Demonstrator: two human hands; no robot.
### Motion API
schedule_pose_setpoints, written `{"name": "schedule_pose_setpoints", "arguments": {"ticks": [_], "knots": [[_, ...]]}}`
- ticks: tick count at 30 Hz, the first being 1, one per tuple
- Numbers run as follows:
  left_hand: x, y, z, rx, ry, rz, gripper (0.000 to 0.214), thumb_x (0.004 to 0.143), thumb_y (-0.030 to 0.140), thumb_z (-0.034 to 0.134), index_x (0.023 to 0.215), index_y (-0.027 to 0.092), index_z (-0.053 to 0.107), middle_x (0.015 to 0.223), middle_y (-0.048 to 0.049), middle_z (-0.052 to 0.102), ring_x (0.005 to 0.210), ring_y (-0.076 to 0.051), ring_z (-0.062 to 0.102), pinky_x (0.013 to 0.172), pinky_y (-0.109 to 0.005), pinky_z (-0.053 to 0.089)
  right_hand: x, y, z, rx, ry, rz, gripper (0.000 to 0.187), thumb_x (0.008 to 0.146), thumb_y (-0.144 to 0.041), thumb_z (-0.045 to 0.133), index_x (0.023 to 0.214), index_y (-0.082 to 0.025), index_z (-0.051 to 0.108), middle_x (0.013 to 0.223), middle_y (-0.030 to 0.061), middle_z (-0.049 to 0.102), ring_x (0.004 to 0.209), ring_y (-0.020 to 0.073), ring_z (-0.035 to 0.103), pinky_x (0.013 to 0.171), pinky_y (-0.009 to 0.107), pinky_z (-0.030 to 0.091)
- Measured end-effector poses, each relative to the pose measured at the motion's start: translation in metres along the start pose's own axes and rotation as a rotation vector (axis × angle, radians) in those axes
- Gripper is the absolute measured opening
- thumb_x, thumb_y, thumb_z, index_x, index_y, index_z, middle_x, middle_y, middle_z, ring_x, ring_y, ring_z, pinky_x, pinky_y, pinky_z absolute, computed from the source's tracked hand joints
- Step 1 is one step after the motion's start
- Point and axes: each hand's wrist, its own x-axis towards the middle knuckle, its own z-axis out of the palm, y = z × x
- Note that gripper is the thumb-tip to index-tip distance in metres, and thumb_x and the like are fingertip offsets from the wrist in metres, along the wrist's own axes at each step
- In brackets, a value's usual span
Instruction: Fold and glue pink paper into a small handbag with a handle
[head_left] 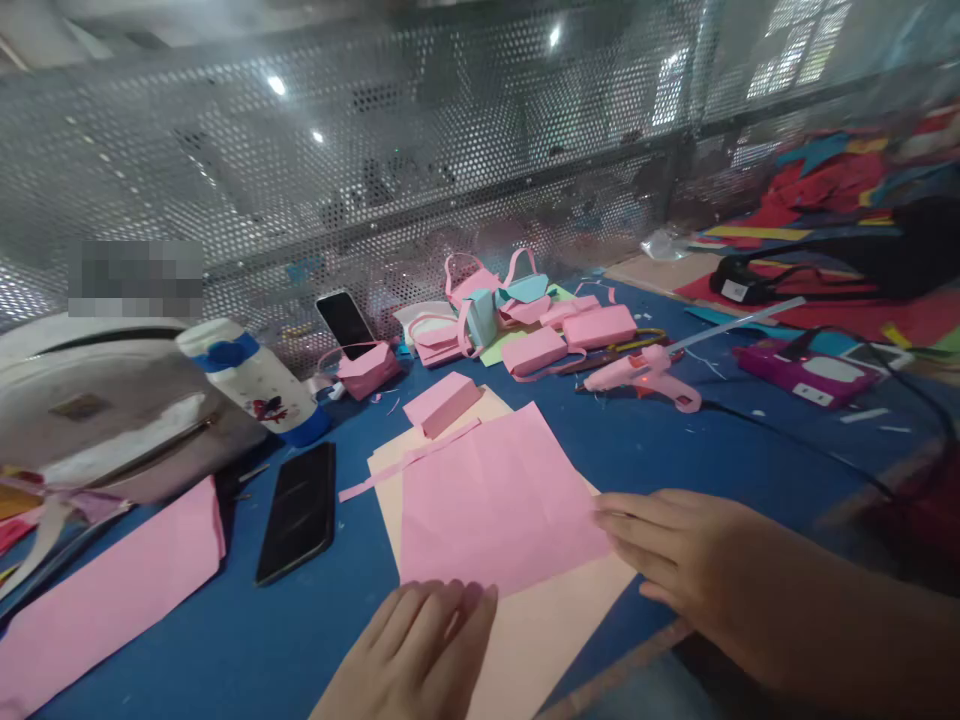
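Right now, a pink sheet (499, 500) is lying near the table's (360, 565) near edge, on top of a peach sheet (555, 635) that is showing past it on the left, far and near sides. Its surface is looking plain and matte, with faint creases running down the middle, and its outline is forming a slightly skewed four-sided shape. A thin strip (412, 458) is crossing the far left corner, and a small pink box (442, 403) is sitting just beyond the far edge.

The left hand (412, 650) is coming in from the near side, back upward, its fingers bending and bunching together at the pink sheet's near edge; whether they are pinching the paper, I cannot tell. The right hand (686, 560) is reaching in from the right, its forearm slanting over the table's near edge. Its fingers are stretching almost straight, close together, with the tips touching the pink sheet's right edge; I cannot tell whether they are gripping it or just pressing.
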Motion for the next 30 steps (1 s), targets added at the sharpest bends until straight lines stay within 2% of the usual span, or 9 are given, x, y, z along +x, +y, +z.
{"name": "schedule_pose_setpoints", "arguments": {"ticks": [2,5,10,13,18,24,30], "knots": [[0.009,0.0,0.003,-0.067,-0.017,-0.014,0.074,0.094,0.065,0.015,0.138,0.017,0.049,0.108,-0.0102,0.065,0.093,-0.023,0.057,0.084,-0.034,0.045,0.001,0.002,0.0,0.01,0.016,0.011,0.029,0.089,-0.024,0.05,0.105,-0.015,0.072,0.116,0.0082,0.072,0.109,0.0228,0.062,0.086,0.036,0.049],[0.024,-0.003,0.011,-0.102,-0.002,0.076,0.074,0.095,0.063,0.01,0.14,0.016,0.046,0.107,-0.011,0.063,0.083,-0.023,0.053,0.075,-0.034,0.044,0.003,0.006,0.0,0.053,0.026,0.035,0.029,0.092,-0.024,0.048,0.108,-0.017,0.071,0.118,0.0052,0.071,0.111,0.0209,0.062,0.089,0.035,0.049],[0.055,-0.006,0.017,-0.109,-0.033,0.186,0.075,0.092,0.069,0.023,0.138,0.014,0.046,0.101,-0.0095,0.062,0.077,-0.022,0.051,0.07,-0.034,0.04,0.003,0.014,0.0,0.178,0.004,0.024,0.028,0.093,-0.022,0.048,0.108,-0.019,0.071,0.117,0.0036,0.071,0.11,0.0195,0.062,0.092,0.033,0.049],[0.075,-0.004,0.016,-0.094,-0.058,0.238,0.072,0.092,0.067,0.034,0.139,0.014,0.044,0.103,-0.009,0.064,0.079,-0.021,0.054,0.071,-0.034,0.039,0.001,0.019,0.001,0.24,0.009,0.032,0.029,0.094,-0.021,0.047,0.113,-0.018,0.069,0.12,0.0038,0.07,0.115,0.0197,0.06,0.094,0.033,0.049],[0.1,0.002,0.019,-0.046,-0.062,0.29,0.064,0.095,0.06,0.038,0.139,0.014,0.043,0.101,-0.0084,0.067,0.079,-0.024,0.062,0.07,-0.036,0.039,0.001,0.025,0.002,0.37,0.001,0.062,0.029,0.092,-0.016,0.048,0.111,-0.017,0.07,0.121,0.0065,0.069,0.115,0.0203,0.059,0.09,0.032,0.051],[0.113,0.009,0.022,-0.031,0.066,0.277,0.034,0.096,0.028,0.051,0.126,0.014,0.055,0.086,-0.0028,0.069,0.077,-0.024,0.065,0.064,-0.035,0.039,-0.002,0.032,0.007,0.457,-0.019,0.092,0.029,0.089,-0.009,0.049,0.108,-0.015,0.071,0.122,0.0096,0.068,0.117,0.0222,0.059,0.09,0.032,0.052],[0.111,0.01,0.024,-0.009,0.059,0.274,0.035,0.1,0.029,0.044,0.131,0.015,0.052,0.095,-0.0046,0.07,0.068,-0.02,0.064,0.07,-0.035,0.043,-0.004,0.032,0.004,0.448,0.038,0.122,0.028,0.089,-0.008,0.05,0.103,-0.017,0.072,0.112,0.0067,0.072,0.104,0.0203,0.064,0.082,0.03,0.052]]}}
